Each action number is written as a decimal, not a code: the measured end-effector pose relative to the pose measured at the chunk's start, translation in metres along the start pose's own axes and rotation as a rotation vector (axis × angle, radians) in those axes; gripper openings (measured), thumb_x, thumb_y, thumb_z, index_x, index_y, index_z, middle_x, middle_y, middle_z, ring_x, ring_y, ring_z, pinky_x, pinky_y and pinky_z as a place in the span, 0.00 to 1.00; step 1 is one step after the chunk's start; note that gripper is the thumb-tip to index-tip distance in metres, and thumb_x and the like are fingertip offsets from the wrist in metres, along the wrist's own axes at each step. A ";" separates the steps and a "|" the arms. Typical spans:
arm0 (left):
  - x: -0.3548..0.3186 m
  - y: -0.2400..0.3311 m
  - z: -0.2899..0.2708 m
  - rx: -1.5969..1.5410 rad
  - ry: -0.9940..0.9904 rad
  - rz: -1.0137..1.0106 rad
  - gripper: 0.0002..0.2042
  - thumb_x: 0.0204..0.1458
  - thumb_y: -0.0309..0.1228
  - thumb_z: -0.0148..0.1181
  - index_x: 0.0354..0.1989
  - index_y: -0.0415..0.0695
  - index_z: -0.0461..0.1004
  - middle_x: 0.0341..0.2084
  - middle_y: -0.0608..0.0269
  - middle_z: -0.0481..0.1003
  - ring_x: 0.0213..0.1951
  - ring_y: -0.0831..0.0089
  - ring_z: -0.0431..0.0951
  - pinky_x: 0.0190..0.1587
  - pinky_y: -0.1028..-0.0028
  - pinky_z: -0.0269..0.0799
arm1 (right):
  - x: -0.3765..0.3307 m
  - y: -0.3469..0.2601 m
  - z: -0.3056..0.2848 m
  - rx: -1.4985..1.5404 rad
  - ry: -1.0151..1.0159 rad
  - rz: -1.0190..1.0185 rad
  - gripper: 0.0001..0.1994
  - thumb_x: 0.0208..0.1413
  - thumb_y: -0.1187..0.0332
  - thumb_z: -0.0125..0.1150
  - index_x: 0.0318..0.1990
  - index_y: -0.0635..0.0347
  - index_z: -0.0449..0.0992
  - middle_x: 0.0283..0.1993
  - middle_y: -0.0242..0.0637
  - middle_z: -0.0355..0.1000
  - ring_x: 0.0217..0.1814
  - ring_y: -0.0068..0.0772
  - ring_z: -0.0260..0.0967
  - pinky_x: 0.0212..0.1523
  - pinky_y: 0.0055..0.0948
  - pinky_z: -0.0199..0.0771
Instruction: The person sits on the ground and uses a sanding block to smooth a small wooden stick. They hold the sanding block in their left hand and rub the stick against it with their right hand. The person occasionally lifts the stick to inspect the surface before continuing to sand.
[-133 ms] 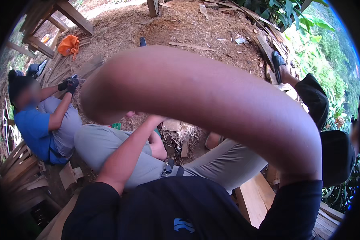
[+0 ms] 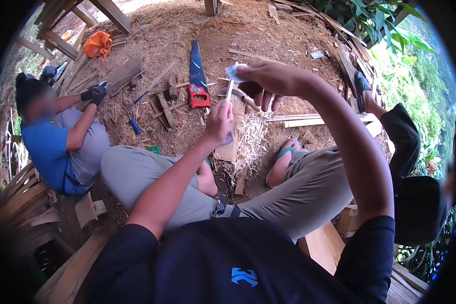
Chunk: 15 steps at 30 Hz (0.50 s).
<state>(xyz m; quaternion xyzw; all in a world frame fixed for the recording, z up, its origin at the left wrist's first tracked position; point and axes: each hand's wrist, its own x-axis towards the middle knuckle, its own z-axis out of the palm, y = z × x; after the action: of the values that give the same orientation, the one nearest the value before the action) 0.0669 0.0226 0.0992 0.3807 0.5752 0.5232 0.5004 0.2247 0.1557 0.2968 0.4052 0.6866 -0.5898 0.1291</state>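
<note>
My left hand (image 2: 219, 121) is closed around the lower part of a thin pale wooden stick (image 2: 230, 90), which points up and away from me. Thumb and fingers of my right hand (image 2: 268, 81) pinch a small whitish-blue folded piece (image 2: 235, 72) at the stick's upper end; its material is unclear. The other fingers of that hand hang loosely curled. Below them, a tool with a curved wooden handle (image 2: 251, 104) lies over a wooden board (image 2: 228, 151), partly hidden by my hands. A clear, crumpled-looking bit (image 2: 227, 138) shows beneath my left hand.
A handsaw with a red handle (image 2: 199, 96) lies on the ground beyond my left hand. Wood shavings (image 2: 249, 139) are heaped between my feet. At left sits a person in a blue shirt (image 2: 45, 152), wearing dark gloves. A blue-handled tool (image 2: 134, 125) and an orange bag (image 2: 97, 45) lie farther off.
My right forearm, which covered much of the view, has dropped and drawn back to the right. Both hands, the stick and the saw now show.
</note>
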 end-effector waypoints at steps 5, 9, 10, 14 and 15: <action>0.002 0.016 0.011 -0.059 -0.048 0.082 0.19 0.73 0.44 0.38 0.31 0.46 0.65 0.17 0.76 0.56 0.19 0.85 0.55 0.22 0.77 0.49 | 0.043 0.103 -0.002 0.639 -0.152 -0.082 0.26 0.74 0.49 0.32 0.43 0.59 0.74 0.25 0.31 0.67 0.25 0.27 0.69 0.26 0.29 0.73; -0.001 0.022 0.008 0.068 -0.073 0.085 0.20 0.73 0.43 0.40 0.30 0.44 0.68 0.17 0.76 0.58 0.20 0.83 0.57 0.25 0.74 0.54 | 0.081 0.095 0.025 0.888 -0.203 -0.229 0.21 0.72 0.56 0.35 0.42 0.62 0.72 0.25 0.32 0.66 0.26 0.29 0.71 0.24 0.31 0.72; 0.004 0.008 0.008 0.072 -0.030 0.106 0.20 0.72 0.43 0.42 0.31 0.42 0.70 0.14 0.70 0.62 0.19 0.77 0.63 0.24 0.70 0.58 | 0.081 0.100 0.027 0.796 -0.061 -0.204 0.21 0.72 0.56 0.35 0.42 0.62 0.72 0.26 0.33 0.67 0.27 0.29 0.71 0.25 0.31 0.74; 0.004 0.019 0.012 0.439 0.077 0.172 0.20 0.70 0.44 0.45 0.33 0.41 0.72 0.17 0.49 0.71 0.21 0.50 0.76 0.26 0.57 0.66 | 0.080 0.086 0.032 0.640 0.221 -0.096 0.19 0.71 0.59 0.37 0.43 0.63 0.72 0.32 0.37 0.71 0.28 0.29 0.72 0.28 0.32 0.78; 0.004 0.022 0.014 0.480 0.076 0.146 0.20 0.70 0.44 0.45 0.33 0.41 0.72 0.17 0.48 0.72 0.23 0.48 0.76 0.27 0.55 0.66 | 0.082 0.085 0.036 0.698 0.279 -0.081 0.18 0.71 0.60 0.37 0.45 0.63 0.72 0.33 0.38 0.72 0.29 0.29 0.72 0.29 0.32 0.78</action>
<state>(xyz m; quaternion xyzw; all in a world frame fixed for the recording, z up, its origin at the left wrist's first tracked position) 0.0778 0.0329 0.1212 0.5090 0.6724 0.4205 0.3346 0.2223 0.1542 0.1733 0.4737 0.4708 -0.7320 -0.1348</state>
